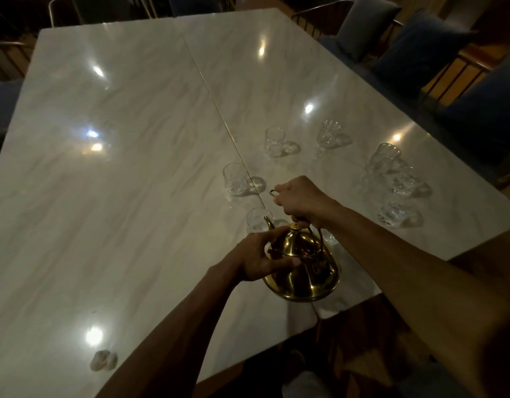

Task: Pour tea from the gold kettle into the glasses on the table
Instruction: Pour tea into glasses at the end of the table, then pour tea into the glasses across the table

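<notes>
Grip comes first: the right hand (302,201) is clenched round the top handle of the gold kettle (305,274), from above. The left hand (258,255) is on the lid (295,244), with fingers and thumb curved round its dome, so it holds the lid in place. The kettle is at the near edge of the worktop (118,168), between both hands; I cannot tell if its base rests on the surface or is a little lifted. Its spout (267,222) points to the nearest glass (258,219) and is just at its rim. No stream of tea is visible, and the light is too dim to say what this glass contains.

I judge this as the start of pouring into the 1st glass. The next move calls for a slow tilt forward, with the lid kept pressed and the spout over the rim.

Farther out, 6 other glasses (275,140) stand in a loose arc, well apart from the kettle.
</notes>
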### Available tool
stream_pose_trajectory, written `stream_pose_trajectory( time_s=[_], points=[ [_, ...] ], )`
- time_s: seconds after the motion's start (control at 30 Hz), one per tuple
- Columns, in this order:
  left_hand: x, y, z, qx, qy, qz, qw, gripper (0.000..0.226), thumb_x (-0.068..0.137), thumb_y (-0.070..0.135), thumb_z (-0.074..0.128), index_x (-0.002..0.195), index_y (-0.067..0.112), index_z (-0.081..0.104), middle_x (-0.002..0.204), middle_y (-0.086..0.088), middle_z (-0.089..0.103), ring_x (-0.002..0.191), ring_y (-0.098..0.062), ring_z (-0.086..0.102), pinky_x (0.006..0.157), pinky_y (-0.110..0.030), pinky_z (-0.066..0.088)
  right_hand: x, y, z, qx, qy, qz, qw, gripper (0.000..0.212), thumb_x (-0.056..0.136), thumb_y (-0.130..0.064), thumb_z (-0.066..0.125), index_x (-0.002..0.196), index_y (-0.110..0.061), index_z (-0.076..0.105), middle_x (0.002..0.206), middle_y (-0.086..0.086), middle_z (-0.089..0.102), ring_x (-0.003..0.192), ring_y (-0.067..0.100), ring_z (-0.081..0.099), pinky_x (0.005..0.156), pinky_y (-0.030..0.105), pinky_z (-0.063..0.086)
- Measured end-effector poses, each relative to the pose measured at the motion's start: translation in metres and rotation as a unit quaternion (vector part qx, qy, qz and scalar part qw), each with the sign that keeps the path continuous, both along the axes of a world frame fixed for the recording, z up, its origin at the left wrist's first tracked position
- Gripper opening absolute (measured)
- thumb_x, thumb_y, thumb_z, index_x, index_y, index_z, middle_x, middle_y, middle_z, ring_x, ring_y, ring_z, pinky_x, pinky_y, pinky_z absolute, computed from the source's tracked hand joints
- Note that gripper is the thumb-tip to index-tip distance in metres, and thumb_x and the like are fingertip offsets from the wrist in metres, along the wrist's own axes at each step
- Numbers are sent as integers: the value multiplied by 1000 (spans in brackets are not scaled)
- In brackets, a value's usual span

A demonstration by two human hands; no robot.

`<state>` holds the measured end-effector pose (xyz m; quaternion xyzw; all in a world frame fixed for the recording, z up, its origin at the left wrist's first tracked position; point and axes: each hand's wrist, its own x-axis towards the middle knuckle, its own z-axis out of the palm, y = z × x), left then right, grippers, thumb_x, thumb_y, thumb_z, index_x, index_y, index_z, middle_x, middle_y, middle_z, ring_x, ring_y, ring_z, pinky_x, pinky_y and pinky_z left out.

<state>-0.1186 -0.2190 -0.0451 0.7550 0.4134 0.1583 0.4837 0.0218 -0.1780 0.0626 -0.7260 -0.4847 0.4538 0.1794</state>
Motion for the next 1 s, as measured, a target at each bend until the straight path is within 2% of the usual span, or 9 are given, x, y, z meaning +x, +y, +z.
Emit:
stream_pose_trajectory(
  time_s=[0.1,0.23,0.4,0.53,0.6,0.73,0.87,0.9,1.0],
  points=[
    [0,1,2,17,7,-9,1000,71,83,54,74,146,39,47,133,7,65,122,-7,59,100,-27,46,3,-7,2,15,5,-2,1000,36,93,-15,52,125,-2,60,61,6,49,42,13,39,40,24,31],
    [-1,-2,11,69,-8,-4,998,65,84,50,76,142,35,53,129,11,67,116,0,61,97,-19,47,4,-14,15,40,-1,7,999,33,95,-12,51,125,-4,62,59,3,49,42,11,41,40,24,31],
    [-3,1,27,108,-13,10,994,71,81,61,72,144,35,51,131,13,67,118,-2,62,101,-38,53,4,-16,36,85,7,22,996,36,96,-9,51,130,-10,61,62,1,53,42,11,41,38,22,32],
    [-2,14,45,118,-11,26,993,77,78,68,69,146,37,48,134,11,65,122,-7,61,102,-43,52,4,-8,58,114,6,38,993,32,95,-8,50,123,-8,64,60,1,49,44,13,40,38,20,31],
    [0,22,54,122,-18,36,992,78,78,68,69,146,37,48,137,11,63,125,-8,59,104,-43,51,5,1,68,130,-3,53,990,34,95,-8,50,127,-10,63,60,-1,48,44,12,39,38,21,31],
    [6,39,65,138,-33,62,988,76,80,62,68,147,33,47,137,8,63,123,-10,59,102,-34,49,5,27,81,158,-33,95,982,46,93,-12,54,139,-15,54,72,-6,56,53,15,49,47,25,40],
    [15,59,67,150,-42,90,984,79,80,65,64,150,32,44,136,6,63,121,-9,60,101,-32,49,9,55,86,181,-56,137,972,46,93,-18,56,139,-17,55,101,4,70,78,25,67,68,37,56],
    [18,65,65,149,-45,95,983,79,81,65,64,150,31,44,136,6,63,121,-9,60,102,-35,50,10,63,86,186,-60,143,970,44,94,-20,56,138,-18,56,102,3,70,79,24,68,70,37,56],
    [27,81,55,145,-46,116,981,79,84,67,63,152,33,39,139,8,60,124,-10,58,102,-43,51,13,86,81,189,-59,166,966,40,97,-24,52,136,-18,58,79,-6,64,58,12,56,55,26,46]
  ],
)
